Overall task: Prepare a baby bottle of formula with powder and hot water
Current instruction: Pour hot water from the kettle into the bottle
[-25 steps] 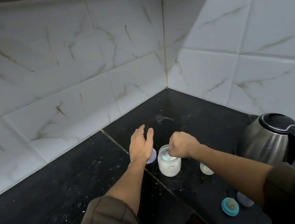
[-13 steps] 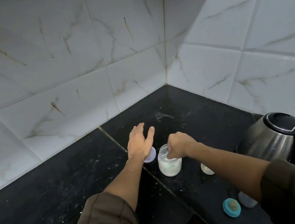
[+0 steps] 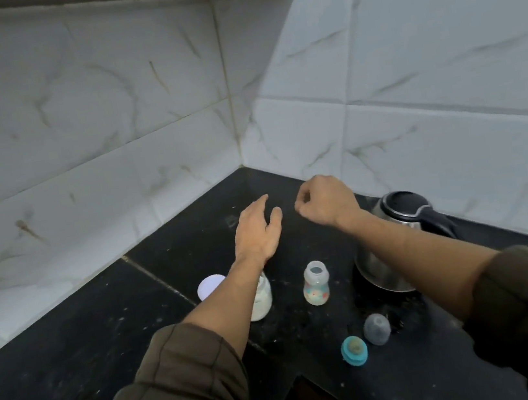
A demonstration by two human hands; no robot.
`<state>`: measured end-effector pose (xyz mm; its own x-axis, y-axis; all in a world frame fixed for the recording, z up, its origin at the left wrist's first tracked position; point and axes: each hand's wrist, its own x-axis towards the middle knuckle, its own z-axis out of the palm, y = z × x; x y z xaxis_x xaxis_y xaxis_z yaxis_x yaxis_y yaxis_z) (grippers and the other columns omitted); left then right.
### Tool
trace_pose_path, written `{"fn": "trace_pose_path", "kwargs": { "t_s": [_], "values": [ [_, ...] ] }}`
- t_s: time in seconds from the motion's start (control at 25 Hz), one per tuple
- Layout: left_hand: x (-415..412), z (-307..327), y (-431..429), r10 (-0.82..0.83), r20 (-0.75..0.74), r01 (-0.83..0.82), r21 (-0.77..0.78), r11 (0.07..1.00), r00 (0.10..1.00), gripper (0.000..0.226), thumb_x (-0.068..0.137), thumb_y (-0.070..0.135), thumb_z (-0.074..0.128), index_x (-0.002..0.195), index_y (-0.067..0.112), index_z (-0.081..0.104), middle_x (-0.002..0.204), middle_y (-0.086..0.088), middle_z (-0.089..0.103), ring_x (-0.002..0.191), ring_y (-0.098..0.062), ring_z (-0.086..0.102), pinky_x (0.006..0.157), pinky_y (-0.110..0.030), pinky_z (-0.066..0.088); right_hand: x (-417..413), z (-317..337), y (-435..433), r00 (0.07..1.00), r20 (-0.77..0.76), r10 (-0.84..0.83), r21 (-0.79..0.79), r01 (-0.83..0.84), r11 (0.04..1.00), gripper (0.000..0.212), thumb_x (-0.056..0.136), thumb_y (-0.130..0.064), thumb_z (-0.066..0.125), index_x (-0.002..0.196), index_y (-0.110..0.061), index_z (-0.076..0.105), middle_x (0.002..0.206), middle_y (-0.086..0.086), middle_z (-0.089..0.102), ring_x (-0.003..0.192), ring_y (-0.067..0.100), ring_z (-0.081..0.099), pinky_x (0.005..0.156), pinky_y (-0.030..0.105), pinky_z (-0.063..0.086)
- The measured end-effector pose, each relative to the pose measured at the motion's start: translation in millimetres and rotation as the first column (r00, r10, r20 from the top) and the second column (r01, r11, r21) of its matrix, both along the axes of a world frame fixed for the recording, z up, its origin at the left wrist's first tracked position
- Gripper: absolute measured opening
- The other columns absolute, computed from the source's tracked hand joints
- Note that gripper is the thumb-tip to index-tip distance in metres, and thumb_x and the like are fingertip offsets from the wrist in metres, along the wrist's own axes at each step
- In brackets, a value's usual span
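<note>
In the corner of the black table [image 3: 75, 362], where two walls of white marbled tile [image 3: 109, 120] meet, both hands are up in the air above the things. The left hand [image 3: 257, 231] is released, fingers straight and stretched forward, thumb apart, palm down, holding nothing. The right hand [image 3: 325, 201] is just beside it and a touch higher, clenched into a loose fist with the knuckles up and the thumb tucked against the fingers. The two hands are near each other but apart.

Down below, the baby bottle [image 3: 316, 282] stands upright on the table between the two forearms, its mouth uncovered and a coloured print on its lower half. Left of it is the glass jar of white powder [image 3: 264, 301], upright too, half hidden behind the left forearm. The jar's white lid [image 3: 210, 287] lies just beside it on the far left.

Right of the bottle sits the steel kettle [image 3: 399, 209], with black lid and black handle, and the right forearm crosses in front of it. Nearer the camera lie the teal collar with its teat [image 3: 354, 351] and, touching or almost touching it, the clear domed cap [image 3: 376, 329], both well apart from the bottle. Olive-brown sleeves [image 3: 179, 381] are pushed up both arms.
</note>
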<state>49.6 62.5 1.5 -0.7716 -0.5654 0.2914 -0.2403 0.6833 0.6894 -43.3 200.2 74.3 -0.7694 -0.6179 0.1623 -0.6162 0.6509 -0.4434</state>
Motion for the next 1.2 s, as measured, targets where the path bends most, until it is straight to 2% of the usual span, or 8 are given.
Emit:
{"fn": "trace_pose_path", "kwargs": {
  "t_s": [0.24, 0.44, 0.52, 0.68, 0.84, 0.92, 1.04, 1.2],
  "values": [
    [-37, 5, 63, -0.142, 0.048, 0.142, 0.002, 0.99, 0.989, 0.059, 0.102, 0.042, 0.046, 0.155, 0.018, 0.039, 0.153, -0.001, 0.049, 0.143, -0.02, 0.039, 0.115, -0.038, 0.035, -35, 9, 97, 0.949, -0.1, -0.3, -0.072, 0.294, 0.953, 0.034, 0.089, -0.026, 0.063, 0.12, -0.016, 0.074, 0.128, 0.01, 0.066, 0.115, 0.033, 0.063, 0.086, 0.038, 0.051],
    [-45, -4, 87, -0.14, 0.119, 0.14, 0.003, 0.99, 0.983, 0.058, 0.103, 0.043, 0.045, 0.155, 0.017, 0.04, 0.152, -0.002, 0.05, 0.142, -0.023, 0.041, 0.113, -0.041, 0.037, -47, -4, 161, 0.894, -0.018, -0.449, -0.027, 0.448, 0.894, 0.051, 0.088, -0.034, 0.063, 0.136, -0.015, 0.061, 0.136, 0.011, 0.056, 0.122, 0.034, 0.057, 0.089, 0.04, 0.047],
    [-44, -9, 94, -0.133, 0.14, 0.133, 0.009, 0.991, 0.981, 0.058, 0.102, 0.043, 0.045, 0.154, 0.017, 0.04, 0.151, -0.002, 0.052, 0.14, -0.024, 0.043, 0.111, -0.042, 0.039, -46, -14, 177, 0.867, 0.05, -0.496, -0.003, 0.497, 0.868, 0.051, 0.086, -0.043, 0.064, 0.128, -0.014, 0.06, 0.126, 0.009, 0.059, 0.115, 0.032, 0.059, 0.082, 0.038, 0.046],
    [-35, -24, 100, -0.095, 0.161, 0.092, 0.026, 0.995, 0.982, 0.062, 0.099, 0.049, 0.05, 0.152, 0.018, 0.043, 0.147, -0.002, 0.055, 0.134, -0.024, 0.05, 0.107, -0.044, 0.046, -42, -27, 190, 0.814, 0.257, -0.521, -0.033, 0.547, 0.837, 0.045, 0.077, -0.063, 0.062, 0.074, -0.019, 0.052, 0.075, 0.001, 0.057, 0.085, 0.031, 0.062, 0.062, 0.034, 0.042],
    [-24, -38, 101, -0.059, 0.218, 0.053, 0.036, 0.998, 0.974, 0.072, 0.094, 0.057, 0.058, 0.152, 0.019, 0.042, 0.148, -0.004, 0.053, 0.139, -0.025, 0.045, 0.107, -0.045, 0.044, -38, -41, 199, 0.706, 0.517, -0.484, -0.111, 0.616, 0.78, 0.079, 0.064, -0.081, 0.07, 0.095, -0.008, 0.07, 0.086, 0.005, 0.073, 0.092, 0.027, 0.069, 0.086, 0.039, 0.057],
    [-18, -44, 102, -0.043, 0.237, 0.033, 0.047, 0.998, 0.97, 0.079, 0.089, 0.06, 0.063, 0.153, 0.019, 0.04, 0.15, -0.004, 0.052, 0.14, -0.025, 0.043, 0.109, -0.045, 0.044, -35, -52, 204, 0.647, 0.623, -0.439, -0.168, 0.659, 0.733, 0.089, 0.05, -0.087, 0.075, 0.091, -0.009, 0.075, 0.076, 0.005, 0.077, 0.087, 0.025, 0.073, 0.09, 0.042, 0.059],
    [-12, -53, 101, -0.024, 0.288, -0.001, 0.088, 0.996, 0.957, 0.092, 0.082, 0.059, 0.074, 0.155, 0.018, 0.037, 0.153, -0.005, 0.048, 0.142, -0.026, 0.041, 0.111, -0.045, 0.042, -33, -65, 208, 0.616, 0.695, -0.37, -0.279, 0.706, 0.651, 0.076, 0.048, -0.082, 0.084, 0.077, -0.012, 0.073, 0.067, 0.003, 0.073, 0.073, 0.022, 0.07, 0.081, 0.037, 0.06],
    [-8, -69, 97, -0.053, 0.375, -0.033, 0.22, 0.975, 0.926, 0.105, 0.071, 0.05, 0.089, 0.155, 0.018, 0.034, 0.151, -0.006, 0.05, 0.139, -0.028, 0.047, 0.112, -0.043, 0.042, -22, -74, 204, 0.664, 0.676, -0.319, -0.385, 0.688, 0.615, 0.062, 0.06, -0.069, 0.088, 0.082, -0.012, 0.077, 0.085, 0.001, 0.076, 0.076, 0.018, 0.069, 0.069, 0.031, 0.055]
  ]
}}
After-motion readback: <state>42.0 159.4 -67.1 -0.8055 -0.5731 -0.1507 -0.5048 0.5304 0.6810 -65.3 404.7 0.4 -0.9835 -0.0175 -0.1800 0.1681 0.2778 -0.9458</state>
